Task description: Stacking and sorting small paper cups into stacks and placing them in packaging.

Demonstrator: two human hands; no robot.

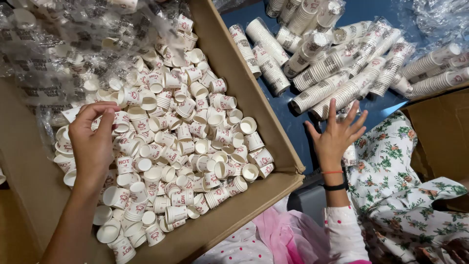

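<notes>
Left hand (93,142) over the box (254,98), fingers curled, pinching nothing clearly visible; grip hard to tell. Loose cups (195,137) heaped inside the box, just beside and under it. Right hand (337,134) open, fingers spread, empty, above the stacked cups (332,73) on the blue table (288,117).

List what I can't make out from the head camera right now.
- Left hand: its fingertips curl over the loose cups in the cardboard box; whether it grips one is hidden.
- Right hand: the palm faces away, covering what lies under it beside the cup stacks.
- Box's far corner: covered by crumpled plastic wrap.
- Second box: cut off by the right edge.
</notes>
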